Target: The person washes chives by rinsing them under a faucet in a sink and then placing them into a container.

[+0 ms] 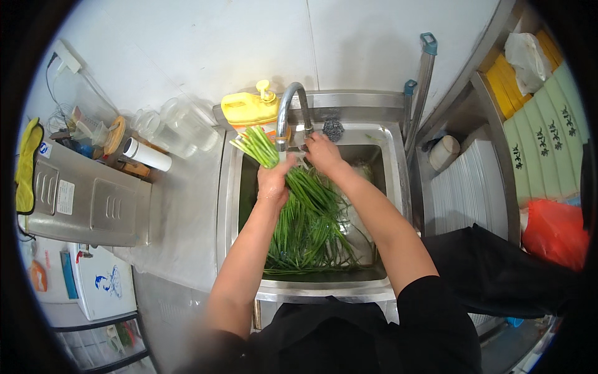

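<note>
My left hand (273,180) is closed around a bunch of long, thin green chives or scallions (256,145). Their pale cut ends point up and left, and the leaves hang down into the stainless-steel sink (397,187). Many more loose green leaves (303,233) lie wet in the basin. My right hand (322,152) is at the lower right end of the curved chrome tap (294,89). Its fingertips are bent and partly hidden, so whether they grip the tap is unclear.
Behind the sink are a yellow jug with a pump (250,108) and a steel-wool scourer (333,130). Steel-coloured poles (420,84) lean at the back right. Clear plastic jugs (187,126) stand left. Shelves at right hold stacked white trays or lids (469,187) and a red bag (556,233).
</note>
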